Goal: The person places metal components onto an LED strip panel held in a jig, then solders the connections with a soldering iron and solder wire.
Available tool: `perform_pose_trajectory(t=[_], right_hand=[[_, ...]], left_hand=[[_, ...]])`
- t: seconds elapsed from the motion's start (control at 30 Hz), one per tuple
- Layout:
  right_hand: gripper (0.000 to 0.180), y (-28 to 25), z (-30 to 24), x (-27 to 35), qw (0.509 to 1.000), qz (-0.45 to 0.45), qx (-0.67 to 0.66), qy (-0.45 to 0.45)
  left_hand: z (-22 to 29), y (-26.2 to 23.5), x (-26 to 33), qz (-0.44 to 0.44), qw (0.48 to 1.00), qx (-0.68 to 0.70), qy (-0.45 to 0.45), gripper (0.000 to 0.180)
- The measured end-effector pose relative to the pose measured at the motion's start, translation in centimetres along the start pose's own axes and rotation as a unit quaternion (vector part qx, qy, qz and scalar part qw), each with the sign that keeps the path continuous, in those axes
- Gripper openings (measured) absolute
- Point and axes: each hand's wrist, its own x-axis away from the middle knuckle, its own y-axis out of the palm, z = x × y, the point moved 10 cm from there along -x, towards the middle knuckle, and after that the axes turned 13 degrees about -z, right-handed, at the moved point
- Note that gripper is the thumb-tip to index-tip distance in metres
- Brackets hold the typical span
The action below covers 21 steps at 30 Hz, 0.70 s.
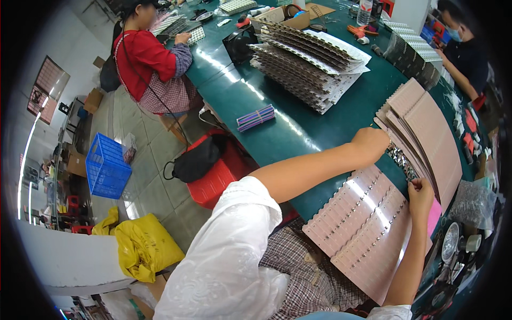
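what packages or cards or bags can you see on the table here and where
Pink cards: fanned sheets under both hands, near table edge.
Pink stack: fanned pile beyond the left hand; right hand at its near edge.
White cards: big fanned pile, far table.
Cardboard box: open, brown, far end.
Clear bag: crinkled, right edge.

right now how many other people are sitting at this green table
2. One person in a red top sits at the far left edge of the green table; another in a dark top with a face mask sits at the far right. More may be hidden beyond the frame.
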Motion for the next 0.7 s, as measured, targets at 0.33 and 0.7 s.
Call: perform_pose_trajectory(t=[0.33,0.7], right_hand=[[0.013,-0.5,2.8,1.6,0.999,0.029,0.041,-0.02],[0.026,-4.2,0.9,4.9,0.995,0.064,-0.071,-0.016]], left_hand=[[2.1,-2.6,12.8,-0.086,0.987,0.135,0.03,0.013],[6.2,1.0,21.5,-0.233,0.957,0.175,0.004,0.011]])
